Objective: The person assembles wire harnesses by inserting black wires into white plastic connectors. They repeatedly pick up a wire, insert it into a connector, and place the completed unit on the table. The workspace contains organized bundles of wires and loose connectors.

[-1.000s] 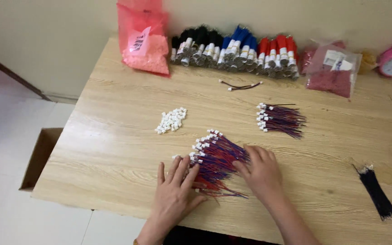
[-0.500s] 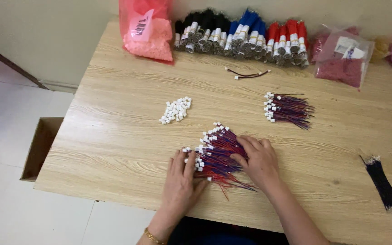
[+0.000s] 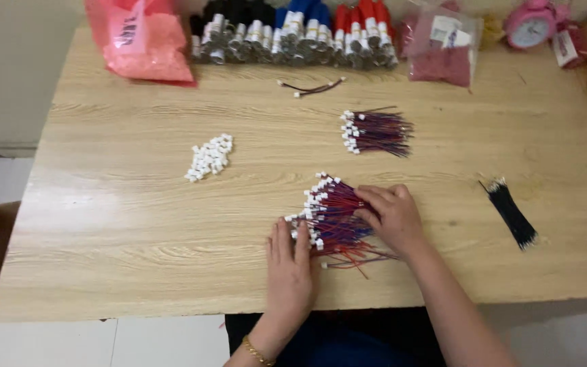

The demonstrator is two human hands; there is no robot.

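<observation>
wire bundle — between left hand, right hand

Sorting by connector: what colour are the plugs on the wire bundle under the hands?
White plugs, on red and blue wires; head view.

Soft, even indoor light; slightly soft picture.

The table is evenly lit with no glare and no clear light source; only faint shadows lie under the left hand and right hand. Detail is mildly smeared throughout: the wire bundle blends into a mass. The far corners look softest, the pink bag and clock a little washed out.
</observation>
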